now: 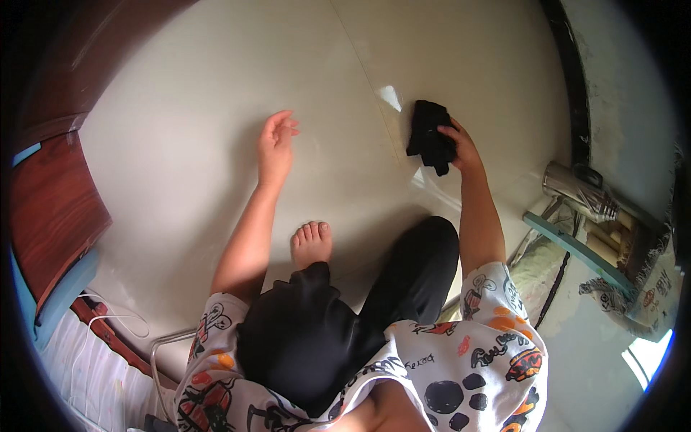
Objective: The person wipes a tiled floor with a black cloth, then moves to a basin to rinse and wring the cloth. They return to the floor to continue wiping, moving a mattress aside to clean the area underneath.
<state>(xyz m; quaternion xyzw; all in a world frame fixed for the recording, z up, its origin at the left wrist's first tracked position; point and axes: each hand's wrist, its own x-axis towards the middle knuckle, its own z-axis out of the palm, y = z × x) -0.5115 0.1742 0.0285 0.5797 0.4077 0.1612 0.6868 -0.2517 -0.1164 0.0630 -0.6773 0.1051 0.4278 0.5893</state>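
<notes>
My right hand [460, 141] grips a folded black cloth [430, 132] by its right side, with the thumb lying on top. Some of the fingers are hidden behind it. Over to the left, my left hand [277, 141] holds nothing, its fingers loosely bent and apart. Both hands are above the pale, glossy tiled floor [345, 81]; whether the cloth touches it I cannot tell. My bare foot [312, 242] rests on the floor between my arms, below the left hand.
Dark red wooden furniture [59, 205] stands along the left, with a white cable [116, 317] below it. A metal tube frame [156, 351] is beside me. At the right, a small rack with a green-blue bar [577, 251] holds a metal flask [572, 183], near the wall [621, 97].
</notes>
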